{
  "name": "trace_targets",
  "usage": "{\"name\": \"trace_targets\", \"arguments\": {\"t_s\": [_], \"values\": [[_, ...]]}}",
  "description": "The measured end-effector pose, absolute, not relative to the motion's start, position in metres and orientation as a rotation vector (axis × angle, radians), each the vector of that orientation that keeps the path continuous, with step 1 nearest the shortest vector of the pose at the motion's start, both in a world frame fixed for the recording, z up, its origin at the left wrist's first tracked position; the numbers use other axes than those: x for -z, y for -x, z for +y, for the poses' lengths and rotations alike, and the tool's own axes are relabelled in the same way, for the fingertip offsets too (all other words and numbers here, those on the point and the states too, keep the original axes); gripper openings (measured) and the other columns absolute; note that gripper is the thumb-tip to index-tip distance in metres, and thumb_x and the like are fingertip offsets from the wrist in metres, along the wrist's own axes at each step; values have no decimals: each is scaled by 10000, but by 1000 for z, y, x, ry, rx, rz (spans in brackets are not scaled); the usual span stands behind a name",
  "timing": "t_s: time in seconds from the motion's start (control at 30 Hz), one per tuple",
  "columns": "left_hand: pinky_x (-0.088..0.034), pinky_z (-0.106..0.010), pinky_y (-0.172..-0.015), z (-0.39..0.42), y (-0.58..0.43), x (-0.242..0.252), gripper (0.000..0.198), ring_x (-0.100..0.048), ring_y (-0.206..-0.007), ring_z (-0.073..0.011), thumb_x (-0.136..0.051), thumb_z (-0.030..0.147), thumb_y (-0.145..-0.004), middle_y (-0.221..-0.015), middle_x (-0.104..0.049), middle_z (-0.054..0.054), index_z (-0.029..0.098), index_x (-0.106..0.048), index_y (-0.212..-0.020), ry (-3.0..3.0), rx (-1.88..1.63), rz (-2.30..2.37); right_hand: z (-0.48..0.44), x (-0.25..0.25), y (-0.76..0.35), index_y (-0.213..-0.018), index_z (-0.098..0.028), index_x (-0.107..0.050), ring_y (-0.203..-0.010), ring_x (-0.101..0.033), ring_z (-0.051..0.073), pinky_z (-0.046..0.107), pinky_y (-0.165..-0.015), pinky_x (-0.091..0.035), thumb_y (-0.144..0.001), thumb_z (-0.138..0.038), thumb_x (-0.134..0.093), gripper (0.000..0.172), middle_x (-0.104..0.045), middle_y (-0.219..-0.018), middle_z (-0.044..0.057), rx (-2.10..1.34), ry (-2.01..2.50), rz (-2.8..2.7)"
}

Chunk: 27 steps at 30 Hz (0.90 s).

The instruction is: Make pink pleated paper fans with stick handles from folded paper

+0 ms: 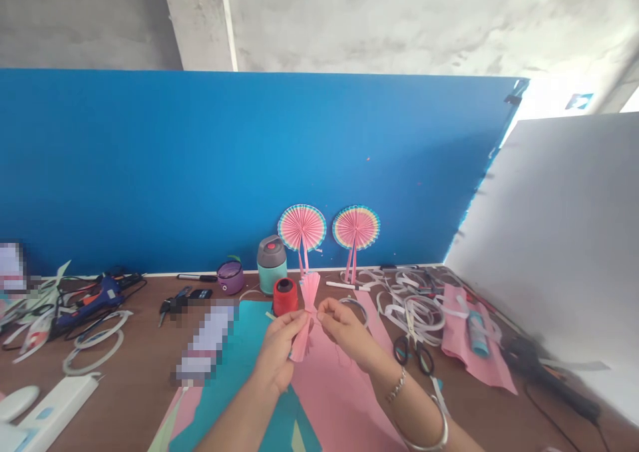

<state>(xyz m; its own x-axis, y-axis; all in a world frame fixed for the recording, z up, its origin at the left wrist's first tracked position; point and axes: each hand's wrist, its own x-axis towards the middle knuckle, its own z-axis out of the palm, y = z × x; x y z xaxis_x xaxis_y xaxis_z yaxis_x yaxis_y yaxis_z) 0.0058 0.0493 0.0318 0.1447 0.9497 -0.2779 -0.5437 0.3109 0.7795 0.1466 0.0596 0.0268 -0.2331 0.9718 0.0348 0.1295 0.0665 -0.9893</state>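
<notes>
I've got the blue partition (200, 172) right across the back of my feed, the brown table (134, 345) running along below it, and on that a pink paper sheet (344, 405) beside a teal paper sheet (252, 325). Two round pleated paper fans (302, 227) (356, 227) stand up against the partition, straight ahead. Now down to the work: the left hand (282, 342) is grasping a pleated pink paper strip (310, 293), thumb and finger clamped at its waist, holding it up over the sheets in the middle of my view. Just right of that waist sits the right hand (344, 322), thumb and forefinger brought together in a pinch, near the paper. So here's the relation I'm reading: the strip lies immediately left of the right hand's fingertips, its long axis crossing the line between the two hands, and the left hand, in contact, is the nearer. And its pointing: close to upright, top leaning slightly right, upper flare toward the partition, lower flare down and a little left, pleats running lengthwise. A red spool (285, 297) stands just left of the upper flare. Smallest of all, a fine thread (338, 355) hangs under the right hand; it looks pinched there, though I can't trace its whole run.
</notes>
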Motion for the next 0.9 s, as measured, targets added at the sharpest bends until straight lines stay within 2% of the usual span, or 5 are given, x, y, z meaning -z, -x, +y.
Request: {"name": "trace_targets", "arguments": {"t_s": [0.1,0.23,0.33,0.47,0.9], "values": [[-468,-213,-486,51,-5,-31,174,-601,-540,-121,-777,201,-607,-625,-659,-39,111,-663,-703,-521,-1155,834,59,-25,-146,-711,-203,-494,-504,-380,91,212,-488,-284,-801,-293,-496,128,-427,-554,-62,-1038,1223,-1594],[-513,-209,-607,54,-6,-30,40,-647,-657,-137,-694,106,-698,-697,-690,-75,93,-684,-734,-452,-1141,807,57,-26,-146,-763,-215,-593,-476,-394,111,233,-499,-269,-815,-251,-494,118,-481,-521,-44,-641,1267,-1787],[-522,-216,-664,55,-8,-28,77,-657,-692,-138,-645,64,-733,-759,-706,-81,102,-693,-781,-395,-1151,803,55,-27,-146,-775,-226,-646,-521,-477,132,245,-541,-299,-827,-222,-493,162,-599,-604,-2,-408,1234,-1886],[-518,-222,-664,53,-8,-27,67,-661,-706,-151,-648,95,-746,-745,-706,-84,103,-698,-790,-445,-1119,770,53,-27,-147,-806,-225,-671,-541,-529,148,246,-540,-297,-839,-203,-486,189,-643,-626,18,-212,1257,-1976],[-517,-253,-623,52,-10,-27,105,-660,-683,-175,-672,117,-717,-735,-706,-87,93,-696,-816,-468,-1109,757,52,-23,-144,-720,-197,-631,-506,-501,105,214,-519,-282,-823,-178,-464,197,-630,-592,-13,-86,1237,-1923]]}}
